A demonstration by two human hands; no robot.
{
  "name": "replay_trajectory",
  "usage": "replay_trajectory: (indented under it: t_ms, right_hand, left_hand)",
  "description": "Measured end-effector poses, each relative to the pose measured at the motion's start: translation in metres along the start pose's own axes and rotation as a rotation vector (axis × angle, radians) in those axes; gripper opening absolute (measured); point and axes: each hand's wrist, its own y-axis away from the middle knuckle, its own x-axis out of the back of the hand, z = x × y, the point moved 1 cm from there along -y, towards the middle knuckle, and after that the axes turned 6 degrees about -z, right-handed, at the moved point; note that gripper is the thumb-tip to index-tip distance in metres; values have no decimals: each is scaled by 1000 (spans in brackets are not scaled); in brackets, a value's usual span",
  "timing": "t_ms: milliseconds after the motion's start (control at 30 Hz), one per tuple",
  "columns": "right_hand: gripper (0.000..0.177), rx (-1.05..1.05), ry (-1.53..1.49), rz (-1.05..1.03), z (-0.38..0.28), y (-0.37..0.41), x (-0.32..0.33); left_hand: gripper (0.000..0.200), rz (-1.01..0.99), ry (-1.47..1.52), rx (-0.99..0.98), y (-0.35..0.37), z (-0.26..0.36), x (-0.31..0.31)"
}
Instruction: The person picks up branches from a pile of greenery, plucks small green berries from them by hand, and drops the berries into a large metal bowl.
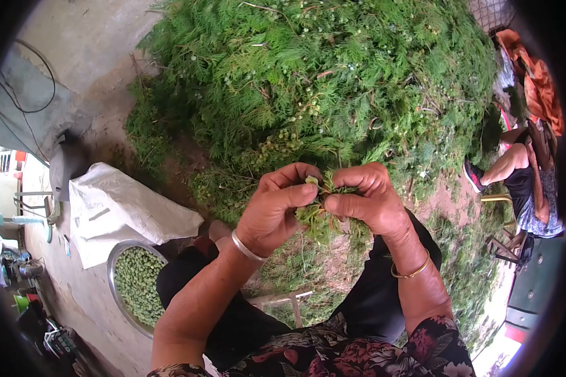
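Note:
Both hands are raised close together in the middle of the view. My left hand [283, 204], with a silver bangle at the wrist, pinches a small pale green piece between thumb and forefinger. My right hand [368, 198], with a thin gold bangle, has its fingers closed on a leafy green sprig [321, 220] that hangs down between the two hands. Behind them rises a large heap of green branches [321, 81] with small pale berries among them. A round metal basin [112, 276] full of small green berries [138, 283] stands at the lower left.
A white sack [116, 207] lies beside the basin. Another person [516, 166] sits at the right edge near an orange cloth [534, 78]. Dark cables [22, 110] hang at the upper left. Green scraps cover the ground around a wooden stool frame [283, 300] between the knees.

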Motion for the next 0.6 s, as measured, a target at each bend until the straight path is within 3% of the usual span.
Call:
replay_trajectory:
  t_ms: [200, 267, 433, 533, 600]
  right_hand:
    - [11, -23, 119, -41, 4, 1, 0]
    - [13, 7, 29, 50, 6, 3, -3]
    - [16, 66, 109, 107, 9, -2, -4]
    - [19, 83, 150, 99, 4, -3, -3]
    - [20, 72, 163, 78, 5, -2, -4]
  left_hand:
    - [14, 28, 125, 42, 2, -5, -1]
    - [14, 247, 88, -83, 0, -3, 5]
    - [20, 260, 179, -90, -7, 17, 9]
    - [20, 115, 172, -30, -3, 18, -1]
    - [20, 123, -27, -1, -1, 15, 1]
